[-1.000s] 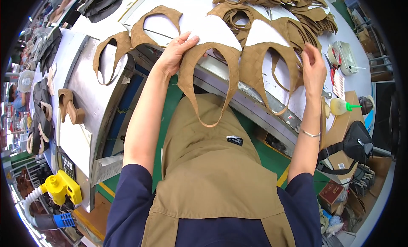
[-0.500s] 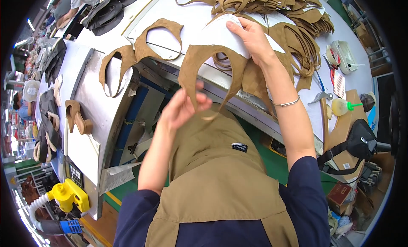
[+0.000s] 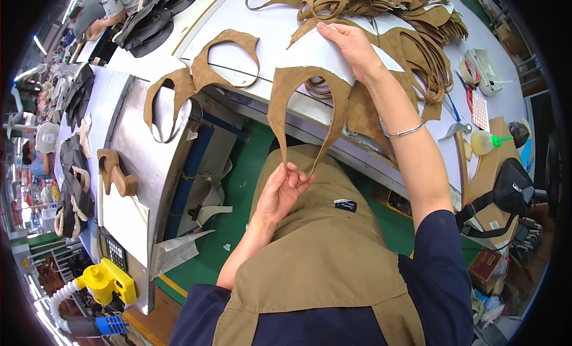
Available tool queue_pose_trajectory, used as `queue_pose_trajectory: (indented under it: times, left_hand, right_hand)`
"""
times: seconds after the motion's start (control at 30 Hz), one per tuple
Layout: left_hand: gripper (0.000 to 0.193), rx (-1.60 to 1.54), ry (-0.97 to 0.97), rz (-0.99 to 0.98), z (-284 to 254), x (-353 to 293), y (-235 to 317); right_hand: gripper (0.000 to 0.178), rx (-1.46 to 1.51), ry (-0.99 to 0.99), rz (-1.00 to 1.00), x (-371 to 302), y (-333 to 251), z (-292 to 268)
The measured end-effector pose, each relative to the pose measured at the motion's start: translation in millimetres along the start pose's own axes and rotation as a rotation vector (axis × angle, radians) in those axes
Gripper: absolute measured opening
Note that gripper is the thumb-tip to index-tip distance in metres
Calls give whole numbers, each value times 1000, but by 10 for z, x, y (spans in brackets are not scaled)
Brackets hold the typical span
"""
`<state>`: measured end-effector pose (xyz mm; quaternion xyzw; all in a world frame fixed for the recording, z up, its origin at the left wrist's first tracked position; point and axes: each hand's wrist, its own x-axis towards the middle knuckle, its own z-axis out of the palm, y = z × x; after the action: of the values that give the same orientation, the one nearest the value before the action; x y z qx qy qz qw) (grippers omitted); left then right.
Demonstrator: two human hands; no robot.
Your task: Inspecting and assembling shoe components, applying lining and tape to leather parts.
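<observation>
A brown, checkered shoe upper with a white lining hangs curved between my two hands, above the apron at the bench edge. My right hand is closed on the lined top part, thumb on the white side. Below, my left hand has its fingertips closed at the lower tips of the two narrow straps. Beyond my right hand lie piles of similar brown uppers. Two more brown cut pieces rest to the left, one open loop on the white bench and another by the metal table's corner.
The left metal table bears a brown heeled shoe, a calculator and a yellow tool with a hose. On the right are a hammer, a squeeze bottle and a black bag. Another person works at the far left.
My left hand has moved down and slightly right, to the strap ends. The upper has shifted a little right and now hangs with its straps drawn downward; my right hand keeps its hold.
</observation>
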<state>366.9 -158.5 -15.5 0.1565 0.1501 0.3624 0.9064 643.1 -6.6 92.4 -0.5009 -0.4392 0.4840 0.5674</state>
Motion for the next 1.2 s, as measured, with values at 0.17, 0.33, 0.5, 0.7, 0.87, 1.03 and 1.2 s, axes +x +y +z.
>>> queue_pose_trajectory:
  times: [0.17, 0.33, 0.5, 0.7, 0.87, 1.03, 1.2]
  left_hand:
    - [28, -2, -11, 32, 64, -95, -88]
    - [32, 56, 23, 40, 45, -171, -142]
    - [36, 140, 122, -68, 313, -259, 66]
    - [48, 435, 335, -3, 330, 3, 360]
    - [86, 1474, 660, 451, 336, 151, 204]
    - [72, 2142, 160, 648, 685, 397, 177]
    - [69, 2337, 174, 629, 448, 691, 50]
  right_hand:
    - [26, 40, 51, -46, 9, 97, 25]
    - [24, 21, 41, -86, -23, 131, 106]
    - [33, -328, -147, -39, -182, 146, 151]
    - [34, -856, -133, -196, -337, 343, 169]
    - [31, -943, -81, -397, -320, 580, 73]
    - [23, -1273, -66, -585, -261, 633, 73]
    - [27, -1042, 69, -622, -467, 400, 12]
